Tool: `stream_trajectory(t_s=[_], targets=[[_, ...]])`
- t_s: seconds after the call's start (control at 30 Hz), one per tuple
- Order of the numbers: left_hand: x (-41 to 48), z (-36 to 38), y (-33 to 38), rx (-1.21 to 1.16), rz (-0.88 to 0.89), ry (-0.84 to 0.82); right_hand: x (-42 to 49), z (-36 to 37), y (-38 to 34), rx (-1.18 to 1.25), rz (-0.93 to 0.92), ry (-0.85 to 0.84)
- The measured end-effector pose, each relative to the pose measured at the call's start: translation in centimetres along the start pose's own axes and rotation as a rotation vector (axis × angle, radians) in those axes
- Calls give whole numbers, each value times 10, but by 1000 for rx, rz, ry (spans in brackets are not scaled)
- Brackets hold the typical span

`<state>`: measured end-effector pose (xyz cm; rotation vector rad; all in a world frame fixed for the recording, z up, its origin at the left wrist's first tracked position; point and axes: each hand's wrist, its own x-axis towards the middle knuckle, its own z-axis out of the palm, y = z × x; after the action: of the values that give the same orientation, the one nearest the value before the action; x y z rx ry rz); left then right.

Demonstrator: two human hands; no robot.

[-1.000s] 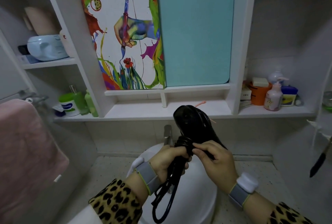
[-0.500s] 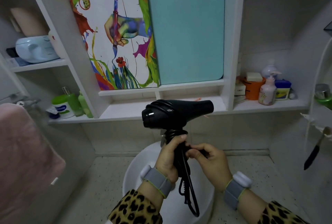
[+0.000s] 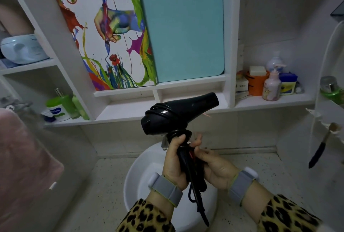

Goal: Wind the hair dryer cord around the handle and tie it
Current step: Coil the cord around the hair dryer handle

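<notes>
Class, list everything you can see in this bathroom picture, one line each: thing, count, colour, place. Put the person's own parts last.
Plastic hair dryer: one, black, held above the basin, nozzle pointing right.
Power cord: one, black, looped on dryer, hanging down.
Round basin: one, white, under the hands.
Fluffy towel: one, pink, left edge.
Pump bottle: one, pale pink, right shelf.
Round tub: one, orange, right shelf.
Cream jar: one, white with green lid, left shelf.
Left hand: gripping handle.
Right hand: at the handle and cord.

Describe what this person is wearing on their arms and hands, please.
Both hands, left and right, are bare, with no gloves. Each wrist carries a grey fabric band with a yellowish edge and a small white rounded module. The sleeves are leopard print, tan with black spots.
</notes>
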<state>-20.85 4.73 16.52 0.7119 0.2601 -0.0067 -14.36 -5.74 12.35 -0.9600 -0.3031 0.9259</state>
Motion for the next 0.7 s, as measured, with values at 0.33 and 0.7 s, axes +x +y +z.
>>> stream_trajectory(t_s=[0.33, 0.7], targets=[[20, 23, -8, -45, 261, 221, 4, -21, -3, 96, 0, -51], [26, 20, 21, -198, 527, 373, 36, -64, -60, -1267, -666, 556]])
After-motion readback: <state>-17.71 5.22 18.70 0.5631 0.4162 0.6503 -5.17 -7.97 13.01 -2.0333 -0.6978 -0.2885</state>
